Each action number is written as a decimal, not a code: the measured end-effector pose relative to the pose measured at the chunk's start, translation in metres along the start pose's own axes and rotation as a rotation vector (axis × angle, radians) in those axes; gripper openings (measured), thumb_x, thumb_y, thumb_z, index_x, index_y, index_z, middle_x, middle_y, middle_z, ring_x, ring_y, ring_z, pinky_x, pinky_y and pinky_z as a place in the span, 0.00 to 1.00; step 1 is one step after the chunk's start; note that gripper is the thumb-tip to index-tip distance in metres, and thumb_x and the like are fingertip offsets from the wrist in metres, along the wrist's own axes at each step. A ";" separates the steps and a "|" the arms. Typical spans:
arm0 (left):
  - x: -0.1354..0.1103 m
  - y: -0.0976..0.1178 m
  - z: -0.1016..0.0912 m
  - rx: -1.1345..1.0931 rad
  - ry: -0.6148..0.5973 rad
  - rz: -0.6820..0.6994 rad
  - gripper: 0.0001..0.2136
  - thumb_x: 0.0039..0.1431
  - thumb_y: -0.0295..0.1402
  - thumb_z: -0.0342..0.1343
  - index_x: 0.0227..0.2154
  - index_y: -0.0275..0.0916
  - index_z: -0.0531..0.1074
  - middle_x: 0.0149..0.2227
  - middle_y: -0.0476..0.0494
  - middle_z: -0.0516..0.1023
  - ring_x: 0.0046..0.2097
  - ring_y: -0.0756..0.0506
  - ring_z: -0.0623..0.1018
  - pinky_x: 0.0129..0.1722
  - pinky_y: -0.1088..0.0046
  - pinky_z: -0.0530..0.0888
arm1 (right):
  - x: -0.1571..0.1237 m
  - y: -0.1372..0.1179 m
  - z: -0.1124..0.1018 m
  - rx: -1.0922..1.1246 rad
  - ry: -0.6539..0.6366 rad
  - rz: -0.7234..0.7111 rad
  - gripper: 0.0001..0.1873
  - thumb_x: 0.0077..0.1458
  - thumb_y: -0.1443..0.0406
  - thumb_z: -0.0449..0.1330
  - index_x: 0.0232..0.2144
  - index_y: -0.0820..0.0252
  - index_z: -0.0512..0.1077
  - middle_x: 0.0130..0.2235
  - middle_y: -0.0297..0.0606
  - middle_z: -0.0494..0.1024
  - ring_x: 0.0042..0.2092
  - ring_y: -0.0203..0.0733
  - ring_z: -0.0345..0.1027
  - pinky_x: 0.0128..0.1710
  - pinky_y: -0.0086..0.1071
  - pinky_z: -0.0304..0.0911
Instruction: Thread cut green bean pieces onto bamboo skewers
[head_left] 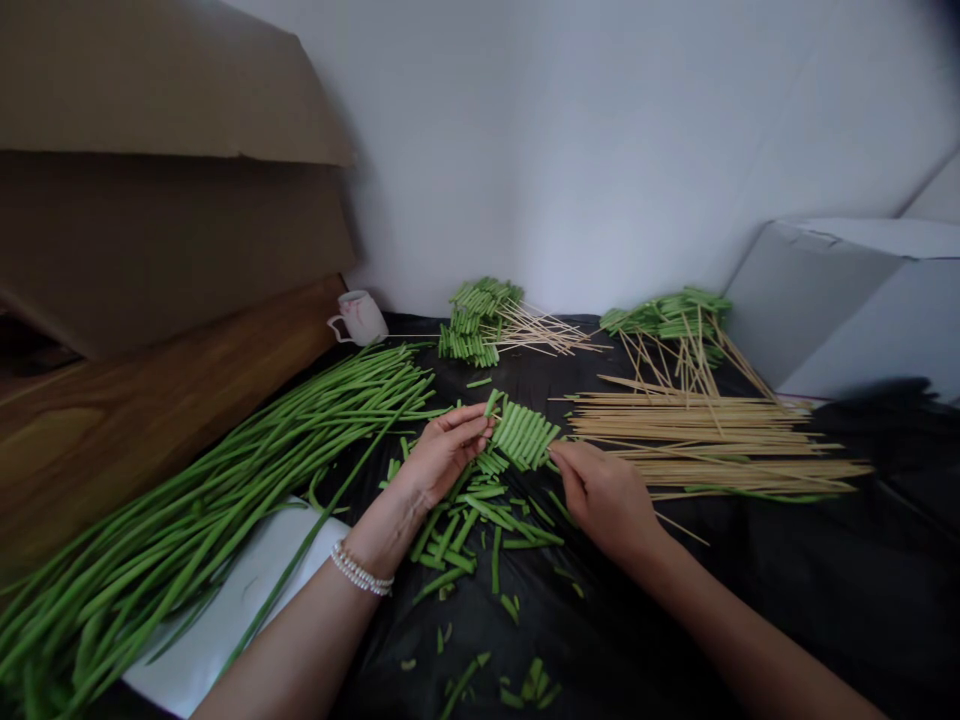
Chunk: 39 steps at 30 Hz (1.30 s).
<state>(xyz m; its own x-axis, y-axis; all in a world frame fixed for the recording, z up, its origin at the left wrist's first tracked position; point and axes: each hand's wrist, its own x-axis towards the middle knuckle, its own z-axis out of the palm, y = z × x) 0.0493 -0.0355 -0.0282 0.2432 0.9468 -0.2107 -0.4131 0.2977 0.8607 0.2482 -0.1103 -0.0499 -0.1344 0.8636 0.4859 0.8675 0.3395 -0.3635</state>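
My right hand [604,492] is closed on a thin wooden skewer, just beyond the row of cut green bean pieces [525,432] threaded side by side on it. At the skewer's other end my left hand [452,450] pinches a single green bean piece [491,402] with thumb and fingers, close to the tip. The skewer itself is mostly hidden by the row and my right fingers. Loose cut bean pieces [487,510] lie scattered under and in front of both hands on the black sheet [630,620].
Long uncut beans [202,490] cover the left side, partly over a white board [285,550]. Bare skewers [720,435] lie at right. Filled skewers [480,310] are piled behind, with another pile [667,312] near a white box [847,300]. A mug [364,318] stands beside a wooden plank [225,370].
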 end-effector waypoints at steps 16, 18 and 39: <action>0.001 -0.001 -0.001 0.013 0.010 0.023 0.10 0.46 0.27 0.68 0.33 0.32 0.80 0.30 0.43 0.80 0.31 0.53 0.76 0.33 0.79 0.71 | 0.000 0.000 0.000 -0.021 -0.025 0.010 0.14 0.61 0.67 0.47 0.38 0.56 0.73 0.39 0.37 0.79 0.40 0.38 0.72 0.39 0.28 0.61; 0.002 -0.001 -0.003 0.026 0.017 0.028 0.10 0.44 0.27 0.68 0.33 0.33 0.80 0.30 0.44 0.80 0.31 0.53 0.75 0.33 0.79 0.71 | 0.000 0.000 0.000 -0.021 -0.027 0.011 0.14 0.61 0.67 0.47 0.38 0.55 0.73 0.38 0.36 0.79 0.40 0.38 0.72 0.39 0.28 0.61; 0.004 0.000 -0.007 0.030 -0.011 -0.043 0.11 0.41 0.27 0.70 0.30 0.30 0.79 0.27 0.46 0.77 0.28 0.55 0.73 0.28 0.82 0.70 | -0.003 -0.002 0.004 -0.007 -0.012 -0.018 0.14 0.62 0.68 0.47 0.37 0.57 0.73 0.37 0.37 0.79 0.39 0.38 0.73 0.40 0.28 0.61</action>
<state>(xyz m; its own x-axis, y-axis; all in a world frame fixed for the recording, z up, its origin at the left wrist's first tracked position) 0.0441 -0.0309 -0.0328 0.2696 0.9318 -0.2431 -0.3752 0.3341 0.8646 0.2449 -0.1119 -0.0533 -0.1556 0.8620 0.4825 0.8684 0.3521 -0.3491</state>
